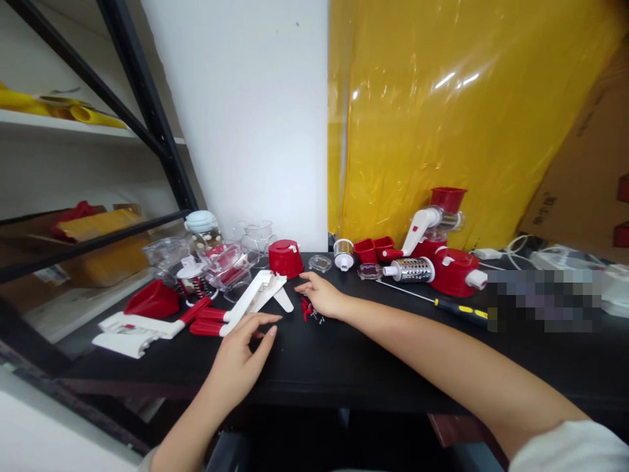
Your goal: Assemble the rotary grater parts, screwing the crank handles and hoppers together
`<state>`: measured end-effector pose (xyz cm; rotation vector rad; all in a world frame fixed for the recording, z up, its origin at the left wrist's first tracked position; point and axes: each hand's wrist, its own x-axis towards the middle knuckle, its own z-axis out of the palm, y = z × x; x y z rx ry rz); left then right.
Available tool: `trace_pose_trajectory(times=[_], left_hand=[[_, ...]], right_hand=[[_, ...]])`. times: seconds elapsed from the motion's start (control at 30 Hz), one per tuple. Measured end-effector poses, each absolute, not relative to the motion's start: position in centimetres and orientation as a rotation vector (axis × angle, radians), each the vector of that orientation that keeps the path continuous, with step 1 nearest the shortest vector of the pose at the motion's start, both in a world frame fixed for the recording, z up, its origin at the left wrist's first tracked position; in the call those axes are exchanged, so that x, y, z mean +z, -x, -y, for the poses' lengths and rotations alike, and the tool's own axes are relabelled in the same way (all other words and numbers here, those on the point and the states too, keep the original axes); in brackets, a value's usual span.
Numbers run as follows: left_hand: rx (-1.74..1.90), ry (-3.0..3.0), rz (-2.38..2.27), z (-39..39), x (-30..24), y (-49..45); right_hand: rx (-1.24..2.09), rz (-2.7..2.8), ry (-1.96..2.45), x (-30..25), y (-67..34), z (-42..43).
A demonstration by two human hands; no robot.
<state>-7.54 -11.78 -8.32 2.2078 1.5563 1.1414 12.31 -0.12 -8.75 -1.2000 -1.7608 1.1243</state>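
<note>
My left hand (244, 351) hovers over the front of the black table with thumb and fingers apart, holding nothing visible. Just beyond it lie white crank handles (253, 298) with red grips (209, 323). My right hand (319, 295) reaches across the middle, fingers stretched out and nothing seen in them. Close under it is a small pile of screws and red pieces (307, 309), partly covered by the hand. A red round housing (285, 258) stands just behind its fingertips. Another white handle (147, 326) lies to the left beside a red hopper (152, 299).
Clear plastic parts (230, 265) and a grater drum (193, 280) crowd the left. Along the right are two drums (413, 269) (343, 254), red pushers (373, 249), an assembled rotary grater (437, 223), a red base (457, 272) and a screwdriver (459, 311). Shelving (162, 154) borders the left.
</note>
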Motion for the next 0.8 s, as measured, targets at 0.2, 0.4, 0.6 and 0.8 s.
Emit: trace_pose_trajectory(times=[0.2,0.4,0.6,0.8], left_hand=[[1.15,-2.183,-1.565,11.7,-8.4,7.7],[1.175,-2.195,-1.595,11.8,-8.3,7.5],[1.169,-2.193,-1.581,11.7,-8.6,7.7],[1.179,-2.186,-1.599,11.7,-8.5,7.6]], right_hand=[[1.172,1.775,1.142,-8.7,-12.3,1.9],[1.182,1.72,1.108,-8.2,-13.5,3.1],[1.207,1.621,1.164,-8.5,-14.6,3.9],[1.225,1.593,1.153,-9.5,-11.7,4.5]])
